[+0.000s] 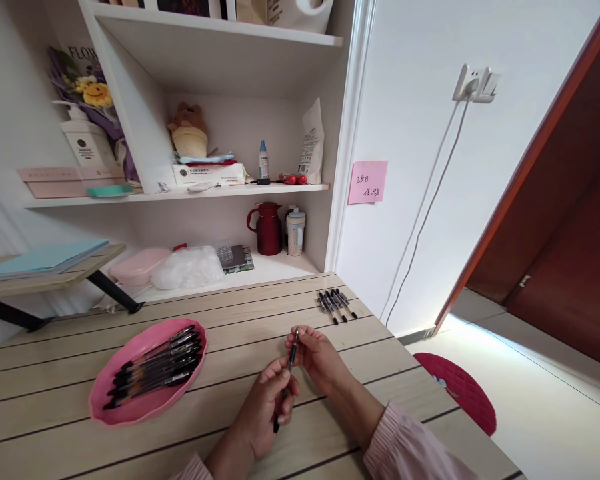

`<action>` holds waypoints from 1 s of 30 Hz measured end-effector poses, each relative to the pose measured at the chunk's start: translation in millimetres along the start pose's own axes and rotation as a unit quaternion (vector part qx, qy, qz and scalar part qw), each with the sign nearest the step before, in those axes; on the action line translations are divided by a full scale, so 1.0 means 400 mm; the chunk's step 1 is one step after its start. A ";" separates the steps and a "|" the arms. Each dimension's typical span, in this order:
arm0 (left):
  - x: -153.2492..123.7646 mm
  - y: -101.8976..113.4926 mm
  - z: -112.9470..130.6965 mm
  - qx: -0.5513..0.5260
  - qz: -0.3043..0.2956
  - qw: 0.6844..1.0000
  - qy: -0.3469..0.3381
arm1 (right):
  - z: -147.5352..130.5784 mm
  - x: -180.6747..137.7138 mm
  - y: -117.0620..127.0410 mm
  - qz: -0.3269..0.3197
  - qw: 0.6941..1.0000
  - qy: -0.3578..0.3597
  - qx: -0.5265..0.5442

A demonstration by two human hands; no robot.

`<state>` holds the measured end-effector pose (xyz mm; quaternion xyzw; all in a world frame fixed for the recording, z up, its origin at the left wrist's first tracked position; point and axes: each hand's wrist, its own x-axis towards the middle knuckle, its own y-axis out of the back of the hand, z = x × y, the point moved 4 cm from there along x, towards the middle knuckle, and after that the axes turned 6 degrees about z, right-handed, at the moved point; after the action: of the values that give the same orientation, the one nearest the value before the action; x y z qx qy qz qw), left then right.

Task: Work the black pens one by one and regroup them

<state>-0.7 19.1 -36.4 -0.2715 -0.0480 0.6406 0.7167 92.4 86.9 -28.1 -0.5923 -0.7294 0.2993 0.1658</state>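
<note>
A black pen (293,355) is held between my two hands above the table, tilted with its upper end away from me. My left hand (267,403) wraps around its lower barrel, and the black lower end sticks out below the fingers. The fingertips of my right hand (320,357) pinch the pen's upper end. To the left, a pink scalloped dish (100,407) holds several black pens (157,367) lying side by side. Beyond my right hand, several short black pen pieces (336,305) lie in a row on the table.
The slatted wooden table (220,437) meets a white shelf unit (215,193) at the back. On it stand a red jug (269,230), a tumbler (295,232) and a plastic bag (187,268). A small raised stand (100,261) is at left. A red stool (460,387) stands right of the table.
</note>
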 end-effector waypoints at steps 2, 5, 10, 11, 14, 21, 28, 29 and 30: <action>-0.002 0.000 0.000 0.000 -0.005 1.000 0.001 | -0.015 0.013 0.019 0.033 0.999 0.025 -0.005; -0.003 0.004 0.000 -0.005 -0.002 1.000 0.002 | -0.045 0.032 0.065 0.113 0.977 0.069 -0.169; -0.001 0.007 0.000 -0.011 0.003 1.000 0.006 | -0.094 0.041 0.105 0.173 0.716 0.146 -0.661; -0.001 0.006 0.001 -0.010 0.003 1.000 0.005 | -0.097 0.041 0.107 0.174 0.665 0.148 -0.711; 0.000 0.005 0.003 -0.007 0.004 1.000 -0.003 | -0.094 0.043 0.107 0.166 0.588 0.138 -0.779; 0.001 0.007 0.003 -0.009 0.006 1.000 -0.001 | -0.112 0.054 0.120 0.174 0.567 0.137 -0.793; 0.007 0.012 0.001 -0.014 0.005 1.000 0.007 | -0.200 0.102 0.158 0.190 0.497 0.118 -0.838; 0.008 0.011 0.000 -0.014 0.004 1.000 0.007 | -0.205 0.111 0.161 0.185 0.491 0.114 -0.844; 0.008 0.011 0.000 -0.013 0.003 1.000 0.008 | -0.207 0.118 0.162 0.179 0.487 0.111 -0.847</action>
<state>-4.1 22.2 -39.1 -0.2864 -0.0499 0.6394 0.7118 180.0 160.2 -10.9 -0.5931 -0.4845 -0.5081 -0.3941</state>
